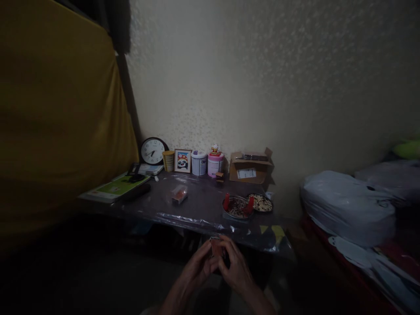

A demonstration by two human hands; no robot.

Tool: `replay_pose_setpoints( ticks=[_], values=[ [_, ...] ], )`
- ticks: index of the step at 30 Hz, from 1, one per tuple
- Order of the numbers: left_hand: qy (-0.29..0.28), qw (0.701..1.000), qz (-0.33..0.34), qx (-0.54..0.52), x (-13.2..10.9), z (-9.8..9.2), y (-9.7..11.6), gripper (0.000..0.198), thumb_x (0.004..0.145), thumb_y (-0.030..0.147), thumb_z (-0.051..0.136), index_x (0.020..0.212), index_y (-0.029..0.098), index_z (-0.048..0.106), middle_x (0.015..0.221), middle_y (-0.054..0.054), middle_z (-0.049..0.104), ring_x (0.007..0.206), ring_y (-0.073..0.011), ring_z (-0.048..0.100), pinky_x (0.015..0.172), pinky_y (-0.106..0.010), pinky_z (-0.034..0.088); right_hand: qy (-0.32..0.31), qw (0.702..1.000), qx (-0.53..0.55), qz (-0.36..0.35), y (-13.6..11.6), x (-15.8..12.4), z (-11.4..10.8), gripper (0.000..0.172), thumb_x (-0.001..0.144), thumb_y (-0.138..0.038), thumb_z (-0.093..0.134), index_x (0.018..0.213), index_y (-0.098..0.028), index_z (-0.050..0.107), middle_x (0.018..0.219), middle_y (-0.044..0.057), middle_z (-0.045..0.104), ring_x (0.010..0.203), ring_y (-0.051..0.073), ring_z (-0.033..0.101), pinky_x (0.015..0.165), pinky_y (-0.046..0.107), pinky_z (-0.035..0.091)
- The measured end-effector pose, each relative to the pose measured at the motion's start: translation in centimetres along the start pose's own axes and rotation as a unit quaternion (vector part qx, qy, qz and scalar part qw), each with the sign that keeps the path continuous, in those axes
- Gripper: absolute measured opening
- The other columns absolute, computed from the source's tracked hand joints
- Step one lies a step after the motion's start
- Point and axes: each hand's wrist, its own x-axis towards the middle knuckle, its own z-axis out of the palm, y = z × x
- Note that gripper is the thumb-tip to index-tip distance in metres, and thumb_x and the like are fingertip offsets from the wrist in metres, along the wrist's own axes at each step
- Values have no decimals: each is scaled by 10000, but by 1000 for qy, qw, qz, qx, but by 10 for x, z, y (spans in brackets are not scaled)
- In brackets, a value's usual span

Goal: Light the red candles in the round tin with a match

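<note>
grey, pale-flecked wall (210,87) is seen across the far side, and its left part is covered by a hanging yellow cloth (65,109). below, a dark table (200,210) is overlaid with shiny clear plastic. at the right, apart from the table, a bulging white bag (348,205) is set down.

at the far right of the tabletop, an open cardboard box (234,168) is stood near the wall. at the far left, a round clock (153,151) is propped upright, and nearer, a green-covered book (121,186) is laid flat.

by the near edge of the table, a small reddish packet (216,248) is held up between both hands: its left side is gripped by the fingers of the left hand (197,262), its right side and top by those of the right hand (235,262).

two round dishes are placed at the right of the table; two red pieces (226,201) are stood in the nearer dish (234,217), while the farther dish (267,211) is filled with pale sticks. between clock and box, a white canister (199,164), a pink canister (215,167) and a framed panda picture (183,161) are lined up. near the middle, a clear-wrapped packet (180,195) is left lying. on the pink canister, a small figurine (215,149) is perched.
</note>
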Motion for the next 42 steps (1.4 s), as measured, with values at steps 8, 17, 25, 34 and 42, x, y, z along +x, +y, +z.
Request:
replay_pose_setpoints(
  ticks=[8,17,25,34,42],
  values=[
    [6,1000,-5,-14,2,-3,-1,194,817,217,533,982,174,625,879,-47,693,729,-142,640,665,-244,469,0,999,40,31,-5,3,3,277,787,-142,456,1038,-228,535,1153,63,561,1090,194,516,938,350,415],
    [49,995,-82,-22,-2,-2,6,233,826,253,507,986,124,617,852,-83,712,767,-158,655,707,-266,474,-11,939,302,163,16,13,-10,221,778,-380,575,862,-176,594,810,22,647,762,167,611,717,282,472],
    [5,993,-118,18,-5,-3,1,288,835,277,489,1048,114,596,887,-102,697,723,-146,642,636,-236,463,-33,887,390,246,16,13,-12,289,695,-439,658,729,-155,621,613,-28,592,545,105,532,559,225,417],
    [19,992,-120,27,-5,-1,2,274,833,301,500,1037,150,602,864,-88,699,683,-132,642,593,-217,457,-10,892,376,251,16,13,-10,311,661,-449,680,685,-145,618,580,-23,596,506,101,523,534,226,407],
    [18,991,-129,8,-8,9,6,259,834,269,491,1024,141,612,824,-88,701,657,-135,643,556,-208,451,13,923,312,226,26,13,-3,296,683,-446,657,682,-152,617,596,-15,596,553,119,540,554,229,420]
  ],
)
